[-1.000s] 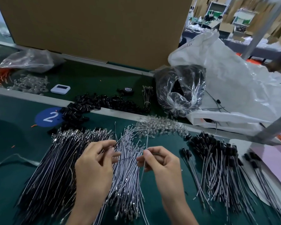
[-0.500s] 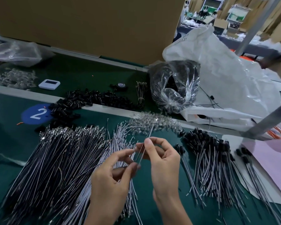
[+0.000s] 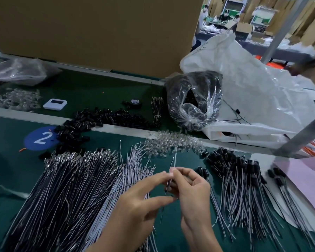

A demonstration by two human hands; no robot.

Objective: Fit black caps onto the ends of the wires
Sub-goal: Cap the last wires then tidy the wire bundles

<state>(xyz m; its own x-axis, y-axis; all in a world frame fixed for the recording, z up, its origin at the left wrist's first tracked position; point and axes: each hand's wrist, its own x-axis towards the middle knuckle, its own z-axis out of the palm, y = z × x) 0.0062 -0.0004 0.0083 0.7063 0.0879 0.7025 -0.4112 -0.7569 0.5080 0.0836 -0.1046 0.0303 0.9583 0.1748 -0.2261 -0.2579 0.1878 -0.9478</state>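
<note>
My right hand pinches thin wires that stand upright above its fingertips over the green mat. My left hand meets it from the left, fingertip touching the same wires; a black wire trails left from it. A big fan of uncapped black wires lies at the left, with white wires beside it. Loose black caps are heaped near the blue "2" sticker. Wires with black caps fitted lie at the right.
A heap of clear caps sits beyond my hands. Behind it stand a clear bag of black parts, a large white bag, a white timer and a cardboard wall. A pink sheet lies at the right.
My hands have come together: the left hand rose from the wire pile and closed in on the wires held by the right hand. The view shifted slightly left.
</note>
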